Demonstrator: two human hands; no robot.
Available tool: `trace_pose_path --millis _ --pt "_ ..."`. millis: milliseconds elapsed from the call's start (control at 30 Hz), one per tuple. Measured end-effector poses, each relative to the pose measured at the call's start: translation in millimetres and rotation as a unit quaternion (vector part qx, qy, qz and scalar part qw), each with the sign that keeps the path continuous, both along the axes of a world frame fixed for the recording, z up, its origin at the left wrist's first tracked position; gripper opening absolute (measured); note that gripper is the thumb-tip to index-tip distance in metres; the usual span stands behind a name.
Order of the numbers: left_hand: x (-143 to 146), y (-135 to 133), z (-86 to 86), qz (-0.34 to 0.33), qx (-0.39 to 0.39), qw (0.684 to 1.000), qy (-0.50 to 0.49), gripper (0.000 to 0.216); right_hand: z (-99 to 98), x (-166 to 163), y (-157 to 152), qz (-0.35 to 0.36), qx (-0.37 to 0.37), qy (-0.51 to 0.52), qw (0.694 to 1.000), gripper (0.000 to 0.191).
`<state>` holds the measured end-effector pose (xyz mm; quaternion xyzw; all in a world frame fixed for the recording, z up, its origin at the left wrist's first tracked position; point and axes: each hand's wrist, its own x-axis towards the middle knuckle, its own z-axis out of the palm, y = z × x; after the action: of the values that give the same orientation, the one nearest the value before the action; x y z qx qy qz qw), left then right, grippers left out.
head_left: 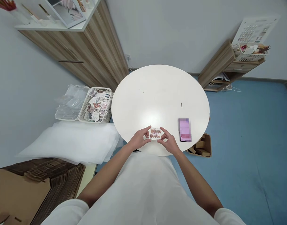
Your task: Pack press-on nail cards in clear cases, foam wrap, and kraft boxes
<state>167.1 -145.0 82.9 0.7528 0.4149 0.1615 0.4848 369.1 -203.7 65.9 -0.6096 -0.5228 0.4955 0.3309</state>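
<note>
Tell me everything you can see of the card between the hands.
The card is small, pale and roughly rectangular, its long side running left to right. Two rows of reddish-pink, nail-shaped pieces face up. The left hand holds its left end, the right hand its right, above the near part of the table. Material and any table contact are unclear.

A small white card of press-on nails [155, 136] sits between the left hand [141, 138] and the right hand [168, 140], an end at each set of fingertips. Its long edges run from hand to hand. Glossy pinkish-brown nails face up in two rows; whether it touches the surface below is unclear.
</note>
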Motion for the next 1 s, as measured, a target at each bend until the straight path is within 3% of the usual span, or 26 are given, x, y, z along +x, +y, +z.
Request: trace_pose_path --millis 233,533,767,1000 --pt "-14.5 0.7 -8.0 0.023 0.011 1.000 0.016 0.063 -5.5 -10.8 6.5 0.054 0.005 0.015 0.998 0.065" --pt "-42.2 19.9 -18.6 0.040 0.018 0.999 0.023 0.066 -10.3 -38.6 31.8 0.046 -0.014 0.000 0.999 0.062" --pt "-86.6 47.0 -27.5 0.061 -0.004 0.998 0.026 0.058 -18.8 -85.6 64.7 0.040 -0.025 -0.033 0.998 0.060" --pt "-131.0 84.2 -50.2 0.098 -0.008 0.994 0.055 0.059 -40.3 -140.8 113.2 0.061 -0.032 -0.070 0.995 0.061"
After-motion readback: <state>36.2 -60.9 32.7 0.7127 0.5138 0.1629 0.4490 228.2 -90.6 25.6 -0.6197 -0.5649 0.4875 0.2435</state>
